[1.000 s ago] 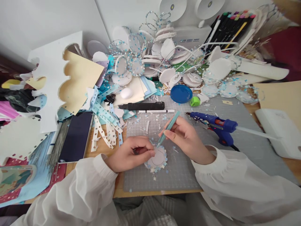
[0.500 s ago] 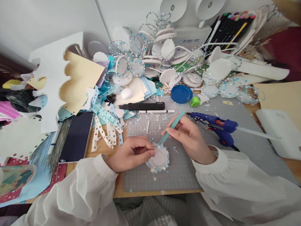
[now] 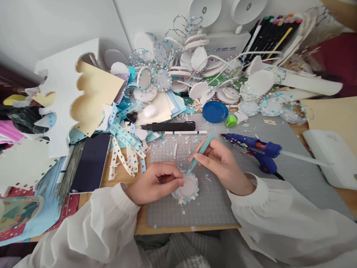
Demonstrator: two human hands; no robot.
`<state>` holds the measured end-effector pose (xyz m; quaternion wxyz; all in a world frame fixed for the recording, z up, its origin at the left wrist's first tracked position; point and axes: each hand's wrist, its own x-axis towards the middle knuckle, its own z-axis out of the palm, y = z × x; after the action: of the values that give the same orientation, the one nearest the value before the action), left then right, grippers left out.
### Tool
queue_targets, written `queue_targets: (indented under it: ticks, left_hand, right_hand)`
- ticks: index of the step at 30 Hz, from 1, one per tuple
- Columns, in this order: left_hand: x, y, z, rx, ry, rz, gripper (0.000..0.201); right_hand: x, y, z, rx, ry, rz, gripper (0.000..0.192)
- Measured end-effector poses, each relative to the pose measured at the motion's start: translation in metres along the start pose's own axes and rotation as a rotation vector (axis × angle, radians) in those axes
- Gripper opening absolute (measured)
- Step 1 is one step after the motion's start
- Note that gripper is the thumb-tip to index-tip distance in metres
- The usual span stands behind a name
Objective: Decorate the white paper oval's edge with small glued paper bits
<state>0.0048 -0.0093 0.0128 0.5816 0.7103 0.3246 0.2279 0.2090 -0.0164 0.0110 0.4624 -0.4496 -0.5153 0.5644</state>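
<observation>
Left hand [image 3: 153,182] rests on the grey cutting mat [image 3: 217,201], fingertips pressing the left edge of a small paper disc [image 3: 187,186] rimmed with pale blue and white star cut-outs. Right hand [image 3: 223,163] pinches teal tweezers [image 3: 200,152], tips down at the disc's upper rim. Behind the hands on the mat: a black utility knife [image 3: 170,126], a white pen [image 3: 185,132], a blue lid [image 3: 215,111] and, to the right, a blue glue gun [image 3: 258,149].
</observation>
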Motion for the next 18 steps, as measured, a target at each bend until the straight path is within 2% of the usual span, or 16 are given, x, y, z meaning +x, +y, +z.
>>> queue_targets:
  ticks: [8,18]
  left_hand:
    - [-0.0003,0.0007,0.0001,0.008,0.002,-0.008,0.026]
    - [-0.0002,0.0011,-0.0002,0.009,0.008,-0.010,0.027]
  right_hand:
    - [0.0017,0.0038,-0.0022,0.062,0.056,-0.003,0.023]
    - [0.0014,-0.0006,-0.0007,0.007,-0.022,0.034,0.025]
